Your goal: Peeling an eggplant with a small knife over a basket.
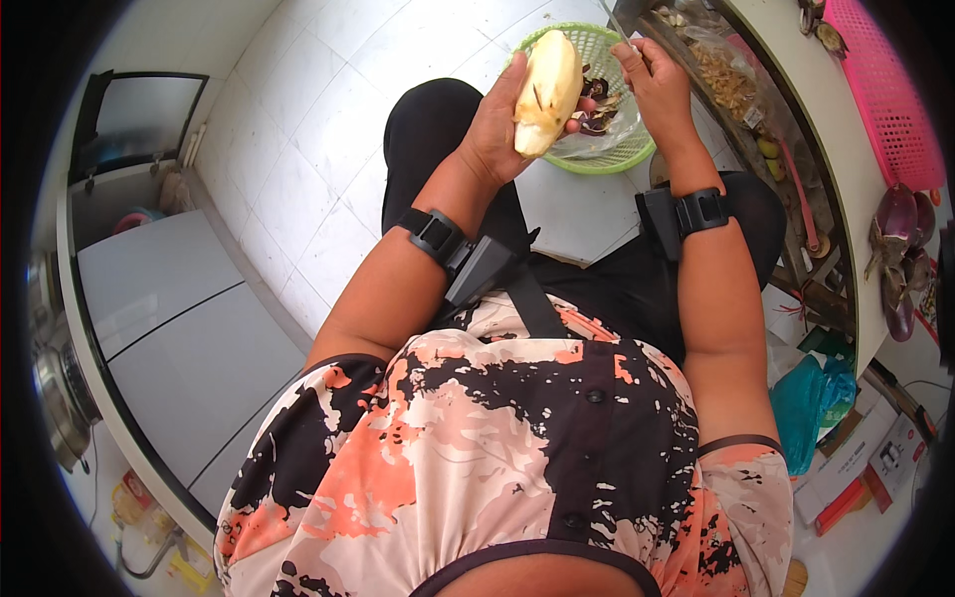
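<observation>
My left hand [489,134] grips a peeled eggplant [552,78] from below, its pale flesh facing up. Brown marks and a dark slit show near its narrower end. In my right hand [660,89] is a thin metal knife [616,22], its blade angled up and away toward the top edge. Both hands hover over a green plastic basket [597,166], with a clear plastic bag [586,145] inside it. Dark purple peels [597,112] lie in the bag, partly hidden by my left fingers.
To the right is a counter [802,97] with a pink plastic basket [888,97] and several whole eggplants [895,216]. Bagged dried food [720,74] sits on the shelf below. A grey-fronted cabinet [171,276] stands left, beside white floor tiles [298,149].
</observation>
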The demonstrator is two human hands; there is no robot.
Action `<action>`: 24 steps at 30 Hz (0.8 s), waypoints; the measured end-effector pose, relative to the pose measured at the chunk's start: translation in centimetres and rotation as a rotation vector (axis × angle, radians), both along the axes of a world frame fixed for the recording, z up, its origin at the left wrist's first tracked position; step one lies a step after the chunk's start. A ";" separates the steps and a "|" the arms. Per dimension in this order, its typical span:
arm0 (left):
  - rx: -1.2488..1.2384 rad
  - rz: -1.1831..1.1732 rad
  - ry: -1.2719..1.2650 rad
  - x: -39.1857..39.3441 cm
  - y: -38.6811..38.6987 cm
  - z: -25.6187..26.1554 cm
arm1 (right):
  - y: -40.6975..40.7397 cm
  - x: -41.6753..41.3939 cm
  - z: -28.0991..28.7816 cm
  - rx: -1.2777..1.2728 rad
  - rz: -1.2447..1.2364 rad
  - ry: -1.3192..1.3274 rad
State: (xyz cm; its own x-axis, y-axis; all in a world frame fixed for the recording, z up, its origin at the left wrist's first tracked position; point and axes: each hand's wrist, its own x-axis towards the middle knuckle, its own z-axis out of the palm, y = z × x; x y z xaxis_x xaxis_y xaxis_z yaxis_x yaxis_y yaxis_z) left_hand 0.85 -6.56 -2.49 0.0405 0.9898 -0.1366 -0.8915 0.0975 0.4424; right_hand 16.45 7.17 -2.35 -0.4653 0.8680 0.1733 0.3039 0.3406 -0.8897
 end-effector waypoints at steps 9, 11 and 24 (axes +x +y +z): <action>-0.059 0.058 -0.116 -0.3 -0.2 0.4 | 0.0 1.5 -0.5 -0.146 0.030 0.057; 0.042 -0.007 -0.165 -0.3 -0.1 0.3 | 0.0 1.8 -0.5 -0.170 0.021 0.059; -0.064 0.164 0.084 0.6 0.2 0.2 | -3.7 2.5 3.0 0.146 0.242 0.031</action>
